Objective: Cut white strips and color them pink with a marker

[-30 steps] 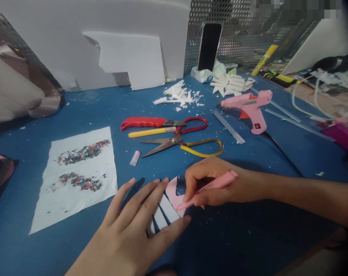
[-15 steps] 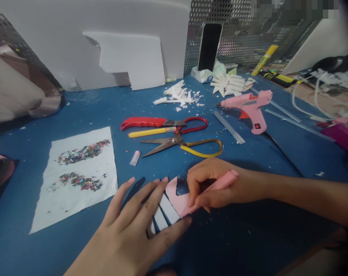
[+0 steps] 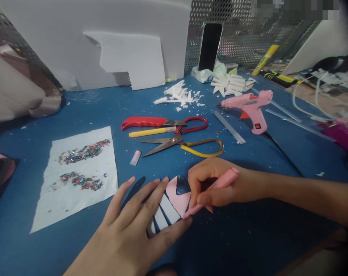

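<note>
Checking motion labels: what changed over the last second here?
The right hand, gripping the pink pen-shaped tool, slid its tip a little rightward and nearer the camera along the pink cutout. The left hand stayed flat on the cutout; yellow-handled scissors and glue gun did not move.

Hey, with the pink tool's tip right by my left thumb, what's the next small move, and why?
Probably slide the left thumb back a little first. The pink tool in the right hand has its tip at the near edge of the pink piece, almost touching that thumb, while the left hand presses the piece flat.
</note>
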Available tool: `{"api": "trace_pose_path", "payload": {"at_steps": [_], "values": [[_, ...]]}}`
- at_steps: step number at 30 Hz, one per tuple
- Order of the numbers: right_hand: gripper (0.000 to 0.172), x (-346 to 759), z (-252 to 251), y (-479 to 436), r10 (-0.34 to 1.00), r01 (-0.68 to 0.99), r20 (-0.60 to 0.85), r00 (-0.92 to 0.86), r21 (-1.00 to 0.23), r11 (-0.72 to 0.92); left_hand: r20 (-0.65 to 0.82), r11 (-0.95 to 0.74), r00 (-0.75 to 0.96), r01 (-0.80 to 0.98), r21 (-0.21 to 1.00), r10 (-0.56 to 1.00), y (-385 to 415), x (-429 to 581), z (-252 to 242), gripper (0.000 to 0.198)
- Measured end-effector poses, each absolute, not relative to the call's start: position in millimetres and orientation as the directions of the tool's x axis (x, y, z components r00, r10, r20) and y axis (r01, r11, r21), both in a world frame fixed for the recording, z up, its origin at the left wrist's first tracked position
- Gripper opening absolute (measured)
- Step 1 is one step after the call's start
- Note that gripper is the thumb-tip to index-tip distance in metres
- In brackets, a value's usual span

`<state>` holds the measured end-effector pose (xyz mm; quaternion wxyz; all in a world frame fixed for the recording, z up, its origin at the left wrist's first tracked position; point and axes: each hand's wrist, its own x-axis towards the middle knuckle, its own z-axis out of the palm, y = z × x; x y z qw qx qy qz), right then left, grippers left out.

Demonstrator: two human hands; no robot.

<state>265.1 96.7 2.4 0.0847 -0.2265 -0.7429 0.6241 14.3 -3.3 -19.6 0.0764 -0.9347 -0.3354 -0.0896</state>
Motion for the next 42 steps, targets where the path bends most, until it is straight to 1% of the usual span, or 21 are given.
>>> {"api": "trace_pose_path", "payload": {"at_steps": [6,11,17,21,24,28,37,42], "values": [[0.028,265.0,3.8,95.5,0.452,0.212,-0.156,-0.878,-0.974,0.076,0.226,-0.762,0.759,0.641,-0.093,0.611,-2.8,14.5,-20.0,0.06],[0.026,264.0,5.1,96.5,0.473,0.184,-0.145,-0.869,-0.982,0.037,0.208,-0.76,0.754,0.646,-0.065,0.623,-4.4,14.5,-18.9,0.057],[0.024,262.7,5.9,94.8,0.503,0.255,-0.144,-0.852,-0.954,0.16,0.199,-0.774,0.765,0.632,-0.045,0.613,-3.7,14.0,-17.5,0.056],[0.024,262.6,6.2,94.2,0.483,0.263,-0.141,-0.864,-0.945,0.195,0.198,-0.776,0.769,0.628,-0.054,0.608,-2.7,12.3,-18.1,0.061],[0.024,262.1,6.7,94.3,0.5,0.276,-0.147,-0.854,-0.941,0.194,0.203,-0.796,0.79,0.601,-0.073,0.578,-2.6,11.3,-19.3,0.062],[0.025,261.7,7.4,94.1,0.495,0.276,-0.146,-0.856,-0.94,0.2,0.195,-0.76,0.754,0.647,-0.055,0.628,-4.4,13.1,-19.1,0.055],[0.029,261.6,7.1,94.5,0.523,0.291,-0.154,-0.838,-0.937,0.191,0.199,-0.761,0.749,0.648,-0.025,0.631,-5.2,14.2,-16.6,0.051],[0.032,261.9,7.1,95.1,0.511,0.279,-0.151,-0.846,-0.943,0.183,0.187,-0.759,0.749,0.651,-0.031,0.635,-6.3,14.7,-16.3,0.054]]}}
